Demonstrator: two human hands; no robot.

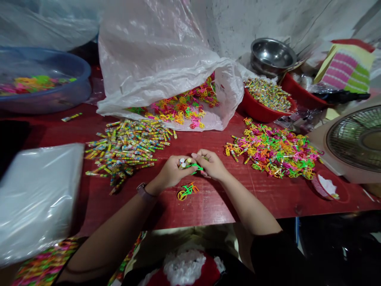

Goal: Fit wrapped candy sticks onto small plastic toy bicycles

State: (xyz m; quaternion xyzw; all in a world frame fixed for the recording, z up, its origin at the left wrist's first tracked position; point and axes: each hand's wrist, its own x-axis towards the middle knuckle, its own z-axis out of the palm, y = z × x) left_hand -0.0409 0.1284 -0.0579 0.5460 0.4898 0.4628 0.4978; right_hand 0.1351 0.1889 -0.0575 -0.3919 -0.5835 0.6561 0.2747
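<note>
My left hand [172, 171] and my right hand [212, 165] meet over the middle of the red table. Closed fingers of the left hand hold a few small wrapped candy tubes [185, 162], whose pale ends show. Between both hands sits a green plastic toy bicycle piece [195, 168], pinched by the right fingers as well. Just below, a small toy bicycle [187, 191] in green, yellow and orange lies on the table. Left of my hands is a heap of wrapped candy tubes [127, 145]. To the right spreads a pile of colourful toy bicycles [276, 153].
Behind the heaps, a large clear plastic bag [154, 59] lies open with colourful plastic pieces inside. A blue basin [71, 85] stands back left, above a stack of clear bags [41, 190]. Right are a red bowl [256, 109], a steel bowl [272, 55] and a fan [357, 139].
</note>
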